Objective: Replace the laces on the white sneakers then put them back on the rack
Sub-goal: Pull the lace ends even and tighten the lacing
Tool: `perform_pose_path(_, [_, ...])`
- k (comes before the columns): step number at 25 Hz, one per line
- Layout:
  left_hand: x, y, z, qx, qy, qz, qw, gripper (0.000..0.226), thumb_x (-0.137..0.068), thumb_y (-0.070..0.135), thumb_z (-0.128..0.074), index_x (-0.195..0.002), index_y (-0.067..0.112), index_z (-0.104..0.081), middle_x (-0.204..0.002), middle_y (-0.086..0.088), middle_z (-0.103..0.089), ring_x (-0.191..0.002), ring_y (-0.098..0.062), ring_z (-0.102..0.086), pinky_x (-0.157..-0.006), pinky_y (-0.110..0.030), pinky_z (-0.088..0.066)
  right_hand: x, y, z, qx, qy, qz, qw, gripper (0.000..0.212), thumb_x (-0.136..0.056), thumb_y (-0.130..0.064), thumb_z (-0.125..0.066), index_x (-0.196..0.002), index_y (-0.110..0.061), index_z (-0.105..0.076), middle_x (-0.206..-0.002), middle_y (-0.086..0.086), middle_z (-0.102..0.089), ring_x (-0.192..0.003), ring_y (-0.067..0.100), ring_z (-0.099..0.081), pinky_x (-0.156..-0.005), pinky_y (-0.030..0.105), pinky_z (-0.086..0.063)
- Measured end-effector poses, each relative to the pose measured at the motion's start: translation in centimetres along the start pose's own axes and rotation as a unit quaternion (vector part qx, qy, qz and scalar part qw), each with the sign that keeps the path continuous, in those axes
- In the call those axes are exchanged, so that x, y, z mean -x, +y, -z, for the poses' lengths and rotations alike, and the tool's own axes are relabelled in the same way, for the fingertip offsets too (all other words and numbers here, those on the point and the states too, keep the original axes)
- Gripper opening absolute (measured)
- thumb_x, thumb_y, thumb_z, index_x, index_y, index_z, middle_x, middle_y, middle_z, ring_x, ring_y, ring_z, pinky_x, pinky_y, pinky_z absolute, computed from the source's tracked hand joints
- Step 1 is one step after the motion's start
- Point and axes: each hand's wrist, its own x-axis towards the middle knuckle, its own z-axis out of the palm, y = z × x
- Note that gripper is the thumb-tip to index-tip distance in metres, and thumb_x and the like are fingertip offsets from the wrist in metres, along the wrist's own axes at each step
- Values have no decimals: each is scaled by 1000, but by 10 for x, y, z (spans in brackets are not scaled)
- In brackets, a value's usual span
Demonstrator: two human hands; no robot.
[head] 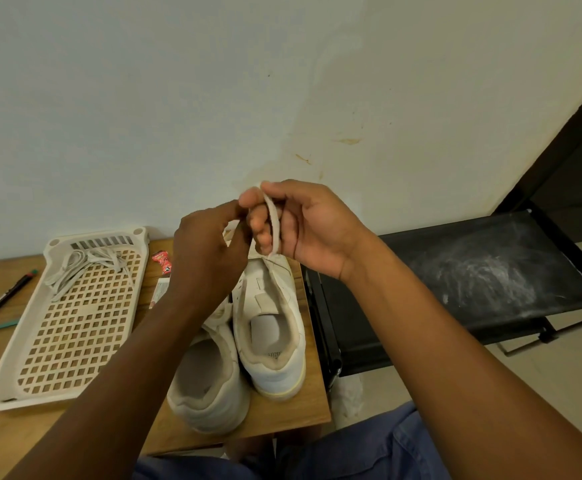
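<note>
Two white sneakers stand side by side on the wooden table [282,414], heels toward me: the right sneaker [270,327] and the left sneaker [209,386]. Above the right sneaker, my right hand [303,226] pinches a loop of off-white lace [274,223] between thumb and forefinger. My left hand [209,251] pinches the same lace lower down, just above the shoe's tongue; its fingertips are hidden. Another lace [85,268] lies loose in a cream slotted tray [74,341] to the left.
A black shoe rack shelf [483,271], dusty with white marks, stands right of the table. A red wrapper [161,263], a small packet [159,292] and a black pen [2,303] lie on the table. The wall is close behind.
</note>
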Motion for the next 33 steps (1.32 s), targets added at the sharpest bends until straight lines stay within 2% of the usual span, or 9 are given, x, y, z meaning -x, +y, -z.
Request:
perform_pose_path(4, [5, 0, -9, 55, -146, 16, 988, 20, -97, 14, -58, -91, 26, -73, -80, 15, -72, -80, -12, -68, -74, -32, -54, -2, -6, 8, -143, 66, 120, 980, 35, -111, -20, -37, -117, 1, -64, -103, 20, -74, -95, 31, -74, -90, 39, -61])
perform_pose_path(7, [2, 5, -11, 157, -204, 77, 963, 21, -100, 23, -56, -97, 26, -76, -78, 13, -69, -83, -16, -68, -80, -34, -56, -4, -5, 19, -111, 146, 173, 968, 39, -112, -19, -34, -130, 5, -59, -125, 27, -69, -119, 38, -68, -108, 46, -53])
perform_pose_path(10, [5, 5, -16, 136, -160, 96, 973, 25, -90, 42, -63, -109, 27, -71, -97, 12, -70, -94, -15, -65, -88, -40, -58, -5, -4, 18, -98, 160, 168, 968, 39, -112, -18, -34, -131, 5, -59, -128, 27, -68, -121, 39, -67, -108, 45, -52])
perform_pose_path(15, [3, -8, -14, 40, -40, 74, 996, 79, -82, 47, -72, -151, 28, -37, -149, 6, -48, -135, -12, -48, -110, -39, -44, -1, -4, 6, -54, 65, 73, 994, 35, -109, -18, -38, -113, 2, -66, -107, 22, -74, -98, 33, -74, -90, 41, -60])
perform_pose_path(18, [1, -10, -15, 102, -49, 25, 993, 43, -90, 23, -66, -131, 25, -55, -118, 12, -67, -112, 4, -62, -95, -17, -50, 2, -4, 2, -18, 10, 17, 1000, 33, -108, -18, -40, -107, 1, -67, -97, 19, -75, -84, 29, -75, -82, 38, -61])
perform_pose_path(21, [2, -7, -21, 121, -73, 76, 987, 11, -97, 7, -63, -99, 16, -70, -88, 10, -72, -84, -5, -69, -76, -27, -57, 3, -6, 0, -58, -5, 26, 998, 33, -108, -17, -39, -109, 2, -66, -97, 19, -75, -87, 30, -75, -83, 39, -61])
perform_pose_path(23, [2, -5, -22, 120, -98, 81, 985, 17, -101, 14, -59, -91, 19, -72, -82, 12, -72, -81, -5, -68, -75, -23, -54, 2, -7, 3, -121, 8, 70, 990, 33, -108, -17, -39, -113, 2, -65, -103, 21, -75, -97, 33, -74, -91, 41, -60])
perform_pose_path(28, [0, 8, -19, 257, -144, 140, 945, 27, -100, 29, -62, -124, 16, -65, -106, 1, -76, -100, -14, -72, -87, -25, -58, 2, -10, 10, -162, 15, 96, 982, 34, -109, -18, -38, -117, 1, -65, -111, 22, -73, -107, 35, -72, -100, 44, -56])
perform_pose_path(33, [0, 7, -17, 228, -165, 138, 950, 15, -100, 24, -61, -100, 18, -75, -79, 5, -75, -74, -13, -69, -73, -21, -56, 0, -7, 9, -170, 30, 110, 979, 34, -110, -18, -37, -121, 2, -63, -116, 23, -72, -115, 37, -69, -105, 45, -53])
